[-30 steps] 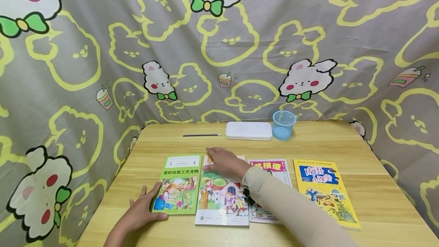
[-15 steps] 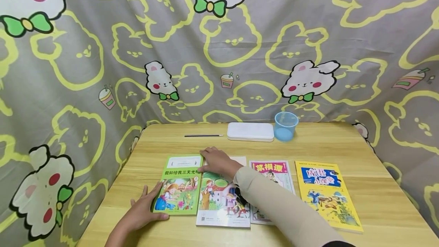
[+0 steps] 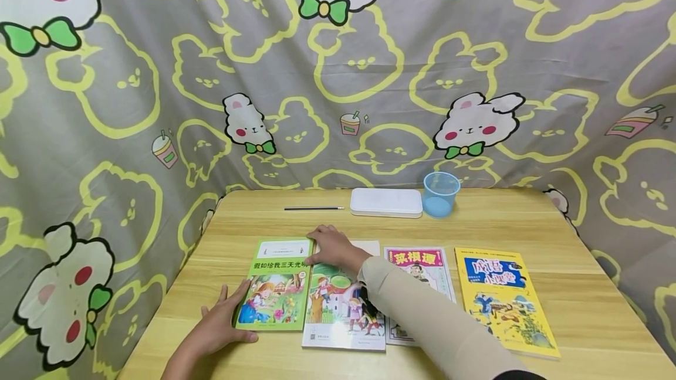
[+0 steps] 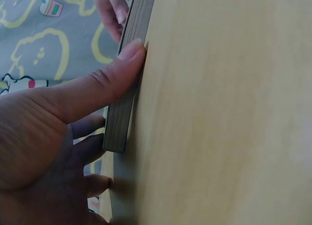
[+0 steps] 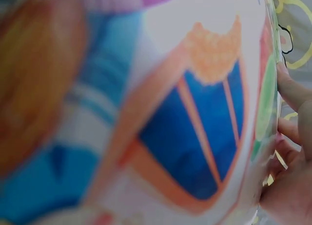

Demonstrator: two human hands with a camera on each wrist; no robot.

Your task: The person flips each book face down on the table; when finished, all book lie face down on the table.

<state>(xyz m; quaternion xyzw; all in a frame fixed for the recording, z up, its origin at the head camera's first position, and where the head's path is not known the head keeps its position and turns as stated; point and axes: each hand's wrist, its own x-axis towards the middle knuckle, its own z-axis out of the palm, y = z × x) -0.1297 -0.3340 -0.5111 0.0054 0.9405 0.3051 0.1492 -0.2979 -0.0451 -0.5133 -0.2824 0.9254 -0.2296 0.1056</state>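
In the head view a green-bordered book [image 3: 271, 292] lies flat at the left of a row. My left hand [image 3: 215, 321] rests at its lower left corner, fingers along the left side and thumb at the bottom edge. The left wrist view shows that thumb [image 4: 109, 81] against the book's page edges [image 4: 127, 103]. My right hand [image 3: 335, 249] reaches over a second book [image 3: 343, 315] with a house picture. Its fingertips are at the green book's upper right corner. In the right wrist view, the cover [image 5: 195, 137] fills most of the frame, with fingers [image 5: 292, 91] at its edge.
Right of these lie a pink-bordered book [image 3: 417, 258], partly under the right sleeve [image 3: 422, 315], and a tilted yellow book [image 3: 504, 304]. Along the back of the wooden table [image 3: 253, 216] are a thin dark pen-like stick [image 3: 314, 209], a white case [image 3: 386, 202] and a blue transparent cup [image 3: 440, 194].
My right hand has shifted left from above the house-picture book to the green book's upper right corner, then stayed there. The left hand keeps its place at the lower left corner.
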